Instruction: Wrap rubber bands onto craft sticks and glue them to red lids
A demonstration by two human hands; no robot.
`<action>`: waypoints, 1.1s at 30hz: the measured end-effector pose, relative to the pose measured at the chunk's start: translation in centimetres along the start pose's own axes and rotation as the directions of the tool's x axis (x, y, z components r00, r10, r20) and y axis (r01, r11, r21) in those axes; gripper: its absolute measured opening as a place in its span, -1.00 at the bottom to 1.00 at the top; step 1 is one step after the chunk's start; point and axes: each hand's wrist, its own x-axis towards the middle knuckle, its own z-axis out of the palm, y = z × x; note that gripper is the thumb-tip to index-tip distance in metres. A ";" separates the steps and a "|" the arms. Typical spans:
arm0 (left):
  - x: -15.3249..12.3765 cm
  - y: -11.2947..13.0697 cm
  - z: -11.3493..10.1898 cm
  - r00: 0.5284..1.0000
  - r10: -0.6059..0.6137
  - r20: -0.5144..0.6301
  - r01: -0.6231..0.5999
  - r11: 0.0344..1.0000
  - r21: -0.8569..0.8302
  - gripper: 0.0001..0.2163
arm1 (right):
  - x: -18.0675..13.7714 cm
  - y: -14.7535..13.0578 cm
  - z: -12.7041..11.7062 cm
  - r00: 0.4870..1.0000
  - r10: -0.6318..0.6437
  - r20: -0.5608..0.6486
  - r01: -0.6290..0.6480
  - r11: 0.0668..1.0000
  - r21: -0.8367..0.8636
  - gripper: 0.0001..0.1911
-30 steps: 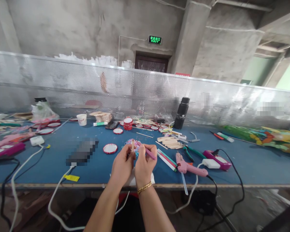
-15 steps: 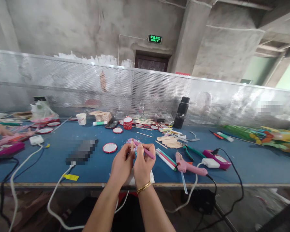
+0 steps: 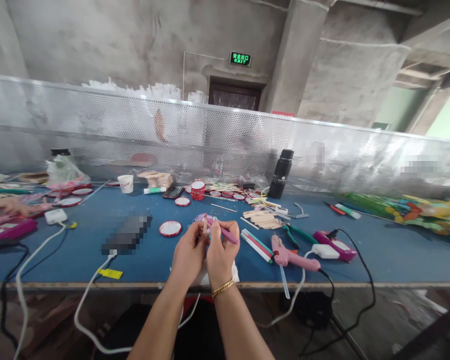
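My left hand (image 3: pixel 187 255) pinches a small pale wooden craft stick (image 3: pixel 205 227), held upright over the table's front edge. Purple-pink marker pen (image 3: pixel 230 236) is gripped in my right hand (image 3: pixel 221 257), its back end pointing right; its tip is hidden by the fingers. Both hands are close together and nearly touch. Just behind them lies a small multicoloured heap (image 3: pixel 200 217), mostly covered, too blurred to name. Something white like tissue (image 3: pixel 235 273) shows under my wrists. A red-rimmed white disc (image 3: pixel 170 228) lies left of my left hand.
To the right are several markers (image 3: pixel 257 246), a pink glue gun (image 3: pixel 295 259), green-handled pliers (image 3: pixel 302 236) and wooden sticks (image 3: pixel 262 218). A black bottle (image 3: pixel 281 174) stands behind. A phone (image 3: pixel 125 234) with a cable lies left. Another person's hand (image 3: pixel 7 205) is at far left.
Hardly anything differs: the marker and my right hand have shifted very slightly left. The wooden stick stays in my left fingers.
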 end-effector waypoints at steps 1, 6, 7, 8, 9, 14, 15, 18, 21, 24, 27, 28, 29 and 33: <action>0.0 0.0 0.0 1.000 -0.004 -0.001 0.004 1.000 -0.002 -0.86 | 0.0 0.0 0.0 1.000 0.002 -0.010 -0.002 1.000 -0.003 -0.82; 0.1 -0.2 0.0 1.000 -0.019 0.006 0.019 1.000 -0.015 -0.84 | 0.1 0.1 -0.1 0.998 0.022 -0.053 -0.022 1.000 -0.004 -0.84; 0.1 -0.3 0.0 1.000 -0.015 0.006 0.015 1.000 -0.015 -0.84 | 0.1 0.1 -0.1 0.998 0.025 -0.052 -0.025 1.000 -0.003 -0.83; 0.2 -0.3 0.0 1.000 -0.012 0.006 0.012 1.000 -0.018 -0.83 | 0.1 0.1 -0.1 0.998 0.029 -0.051 -0.029 1.000 -0.004 -0.83; 0.2 -0.3 0.1 1.000 -0.011 0.008 0.012 1.000 -0.022 -0.82 | 0.1 0.2 -0.1 0.998 0.034 -0.050 -0.034 0.999 -0.004 -0.82; 0.3 -0.4 0.1 0.999 -0.028 0.015 0.029 0.999 -0.045 -0.81 | 0.3 0.1 -0.1 0.999 0.042 -0.029 -0.042 0.999 0.004 -0.78; 0.3 -0.5 0.1 1.000 -0.029 0.013 0.030 0.998 -0.049 -0.81 | 0.3 0.1 -0.1 0.999 0.037 -0.018 -0.037 0.999 0.011 -0.76; 0.3 -0.5 0.0 1.000 -0.019 0.010 0.019 0.998 -0.059 -0.81 | 0.3 0.0 -0.1 1.000 0.008 0.025 -0.010 0.999 0.047 -0.71; 0.3 -0.4 0.0 1.000 -0.003 0.008 0.004 0.998 -0.068 -0.81 | 0.2 0.2 -0.1 1.000 -0.004 0.029 0.002 0.998 0.065 -0.68; 0.2 -0.3 0.1 1.000 0.000 -0.004 0.000 0.998 -0.066 -0.82 | 0.2 0.5 0.0 0.999 0.022 0.025 -0.023 0.998 0.063 -0.66; 0.2 -0.2 0.0 1.000 -0.006 -0.004 0.006 0.999 -0.051 -0.82 | 0.2 0.6 0.0 0.999 0.023 0.030 -0.025 0.999 0.049 -0.66; 0.2 -0.1 0.0 1.000 -0.005 0.000 0.005 0.999 -0.049 -0.82 | 0.3 0.6 0.0 0.999 0.019 0.027 -0.020 0.999 0.039 -0.67; 0.2 -0.1 0.0 1.000 -0.003 0.003 0.003 0.999 -0.047 -0.82 | 0.3 0.6 0.0 1.000 0.019 0.021 -0.020 0.999 0.029 -0.68; 0.2 0.1 0.0 1.000 -0.011 0.013 0.012 0.999 -0.041 -0.86 | 0.5 0.6 -0.1 0.995 0.081 0.061 -0.085 0.995 0.055 -0.67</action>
